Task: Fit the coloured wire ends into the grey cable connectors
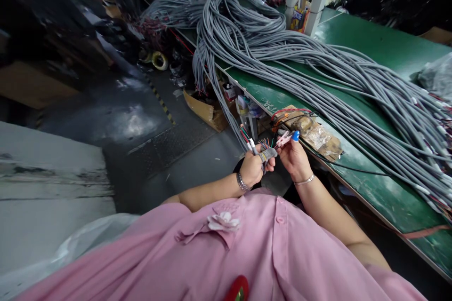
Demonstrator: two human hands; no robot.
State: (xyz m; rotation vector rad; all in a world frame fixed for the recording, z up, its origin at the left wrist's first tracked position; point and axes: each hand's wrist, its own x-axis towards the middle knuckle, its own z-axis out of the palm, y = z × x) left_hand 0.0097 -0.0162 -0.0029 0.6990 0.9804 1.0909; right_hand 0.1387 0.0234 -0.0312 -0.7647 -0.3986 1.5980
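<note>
My left hand [253, 168] is closed round the end of a grey cable [253, 147], whose thin coloured wires [267, 142] fan out above the fingers. Grey wrapping covers a finger of this hand. Close by on the right, my right hand [294, 156] pinches a pale pink clip-like piece [283, 138] beside the wires. A blue cover [295, 136] sits on one of its fingertips. More grey cables run down from the bundle to my left hand.
A large bundle of grey cables [243, 37] lies across the green table [374, 37]. A taped brown block [319, 138] rests at the table's edge. Below stands an open cardboard box [203, 110]. A white surface [52, 169] is at the left.
</note>
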